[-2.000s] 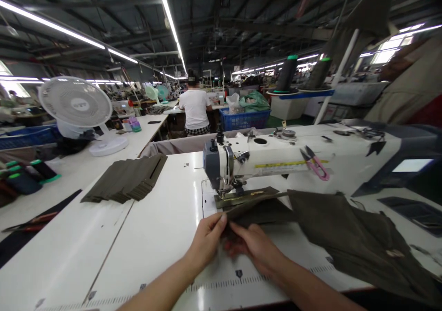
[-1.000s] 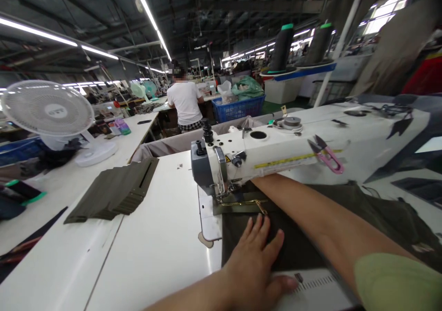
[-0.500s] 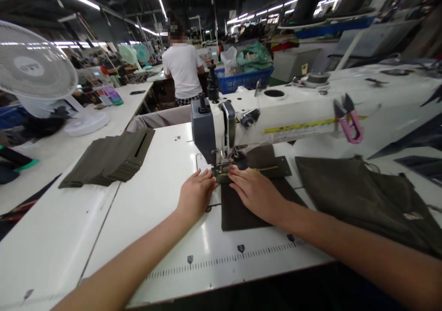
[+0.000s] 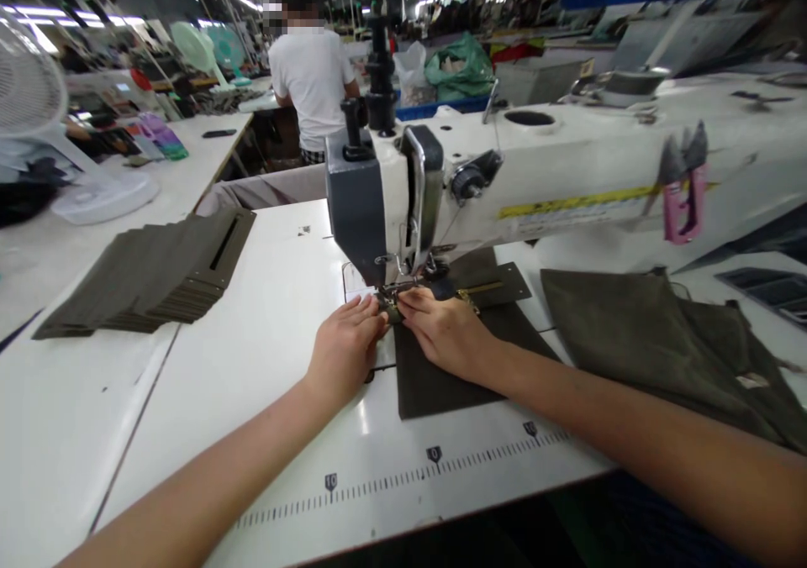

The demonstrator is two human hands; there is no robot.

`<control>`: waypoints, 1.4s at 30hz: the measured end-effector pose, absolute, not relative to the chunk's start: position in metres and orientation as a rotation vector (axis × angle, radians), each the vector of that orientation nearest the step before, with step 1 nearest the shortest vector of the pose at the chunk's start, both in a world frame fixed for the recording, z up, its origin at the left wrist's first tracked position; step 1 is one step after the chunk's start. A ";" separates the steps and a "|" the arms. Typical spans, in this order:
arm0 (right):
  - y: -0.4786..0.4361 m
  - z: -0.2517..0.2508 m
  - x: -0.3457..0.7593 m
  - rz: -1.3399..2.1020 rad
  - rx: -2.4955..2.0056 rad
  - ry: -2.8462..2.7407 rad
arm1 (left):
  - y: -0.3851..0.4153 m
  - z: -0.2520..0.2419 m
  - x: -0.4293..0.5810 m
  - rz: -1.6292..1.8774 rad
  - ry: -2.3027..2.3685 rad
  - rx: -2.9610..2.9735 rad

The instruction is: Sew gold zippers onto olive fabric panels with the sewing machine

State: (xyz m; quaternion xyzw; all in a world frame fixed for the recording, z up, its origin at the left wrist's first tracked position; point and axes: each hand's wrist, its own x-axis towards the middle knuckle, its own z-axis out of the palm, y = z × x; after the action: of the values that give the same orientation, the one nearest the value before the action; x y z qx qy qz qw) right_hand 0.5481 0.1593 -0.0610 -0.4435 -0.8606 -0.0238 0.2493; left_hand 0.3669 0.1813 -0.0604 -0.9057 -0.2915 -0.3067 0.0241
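Note:
Both of my hands are at the needle of a white and grey sewing machine (image 4: 356, 202). My left hand (image 4: 344, 341) is closed with its thumb and fingertips at the left end of a dark olive fabric piece (image 4: 450, 383), just left of the presser foot. My right hand (image 4: 445, 328) has its fingers drawn together on the same piece, right beside the foot. A brass-coloured zipper (image 4: 482, 287) runs across the upper part of the fabric, to the right of the needle. The fingers and the foot hide the stitching spot.
Stacked olive fabric panels (image 4: 151, 274) lie at the left of the white table (image 4: 252, 400). More olive fabric (image 4: 649, 341) lies at the right. Pink-handled thread snips (image 4: 684, 202) hang on the machine arm. A fan (image 4: 104, 190) and a co-worker (image 4: 312, 81) are beyond.
My view has moved nearer the machine and tilted down. Both hands stay by the presser foot on the fabric, with the right fingers slightly closer to the left.

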 end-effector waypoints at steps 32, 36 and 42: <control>0.172 -0.061 0.548 -0.066 -1.203 -2.305 | 0.189 -0.060 0.368 -0.880 -0.938 -2.724; 0.168 -0.061 0.547 -0.094 -1.221 -2.282 | 0.187 -0.061 0.366 -0.867 -0.946 -2.724; 0.170 -0.065 0.546 -0.133 -1.236 -2.254 | 0.189 -0.063 0.368 -0.923 -0.976 -2.708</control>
State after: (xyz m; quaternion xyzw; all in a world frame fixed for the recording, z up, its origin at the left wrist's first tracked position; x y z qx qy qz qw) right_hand 0.5459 0.1696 -0.0651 -0.4609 -0.8407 -0.0496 0.2799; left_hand 0.3676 0.1886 -0.0629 -0.8942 -0.3224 -0.3049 0.0591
